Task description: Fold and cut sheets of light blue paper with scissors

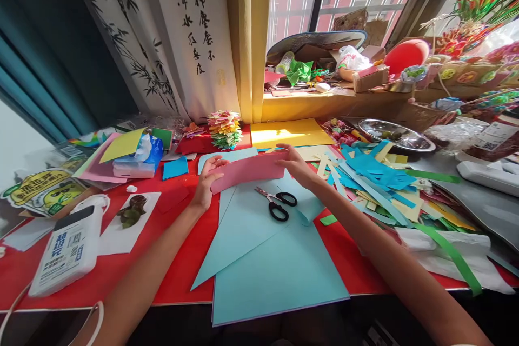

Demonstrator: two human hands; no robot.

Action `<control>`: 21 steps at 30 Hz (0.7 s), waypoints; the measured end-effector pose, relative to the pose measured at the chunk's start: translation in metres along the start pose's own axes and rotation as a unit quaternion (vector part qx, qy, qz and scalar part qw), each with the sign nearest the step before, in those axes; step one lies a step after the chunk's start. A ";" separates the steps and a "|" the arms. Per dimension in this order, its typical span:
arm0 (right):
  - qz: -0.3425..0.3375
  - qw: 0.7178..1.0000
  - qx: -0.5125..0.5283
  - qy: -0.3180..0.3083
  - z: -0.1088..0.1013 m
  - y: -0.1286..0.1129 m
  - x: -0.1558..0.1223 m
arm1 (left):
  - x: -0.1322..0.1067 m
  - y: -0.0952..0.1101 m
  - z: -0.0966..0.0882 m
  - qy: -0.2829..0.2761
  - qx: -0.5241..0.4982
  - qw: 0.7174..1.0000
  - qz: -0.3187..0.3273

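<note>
A pink sheet of paper [248,171] is held between both hands above the red table [182,265]. My left hand [206,184] grips its left end with curled fingers. My right hand [295,165] grips its right end, fingers closed on the top edge. Just below the pink sheet lie black-handled scissors [278,204] on light blue paper sheets [267,259], one cut into a triangle.
A heap of blue, yellow and green paper strips [381,184] lies to the right. A yellow sheet [290,132] and a stack of folded paper flowers [224,130] sit behind. A white bottle [68,248], tissue pack [140,159] and metal tray [395,135] stand around.
</note>
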State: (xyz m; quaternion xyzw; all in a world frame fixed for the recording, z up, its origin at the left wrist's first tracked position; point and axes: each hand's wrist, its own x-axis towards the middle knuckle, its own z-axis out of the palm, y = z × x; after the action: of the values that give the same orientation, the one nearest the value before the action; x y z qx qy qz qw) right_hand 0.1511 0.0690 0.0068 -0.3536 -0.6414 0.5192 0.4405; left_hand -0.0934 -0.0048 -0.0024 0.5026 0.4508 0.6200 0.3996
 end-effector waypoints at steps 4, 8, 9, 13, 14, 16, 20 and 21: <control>0.028 0.999 -0.015 0.013 0.006 0.001 -0.003 | 0.000 -0.002 -0.002 0.005 0.038 0.999 -0.002; 0.017 1.000 -0.019 0.008 0.009 -0.001 -0.007 | 0.001 -0.002 -0.001 -0.004 0.061 0.998 -0.019; 0.011 1.000 -0.017 0.001 0.009 -0.002 -0.008 | 0.001 -0.003 -0.001 -0.007 0.068 0.997 -0.026; -0.007 1.000 -0.012 -0.022 0.010 -0.001 -0.010 | 0.005 -0.007 -0.004 -0.002 0.104 0.994 -0.042; -0.010 1.000 -0.012 -0.018 0.011 0.000 -0.009 | 0.006 -0.008 -0.005 0.007 0.115 0.992 -0.045; -0.014 1.000 -0.013 -0.005 0.011 0.000 -0.010 | 0.009 -0.008 -0.008 0.023 0.138 0.989 -0.047; -0.018 1.000 -0.003 0.004 0.010 -0.005 -0.011 | 0.018 0.007 -0.023 0.066 0.164 0.984 -0.018; -0.017 1.000 0.001 0.007 0.010 -0.006 -0.011 | 0.021 0.013 -0.029 0.092 0.162 0.983 0.000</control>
State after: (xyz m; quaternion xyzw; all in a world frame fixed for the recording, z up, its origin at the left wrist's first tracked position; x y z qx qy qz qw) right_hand 0.1462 0.0544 0.0101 -0.3452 -0.6440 0.5098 0.4541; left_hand -0.1261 0.0074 0.0127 0.5017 0.5798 0.5825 0.2699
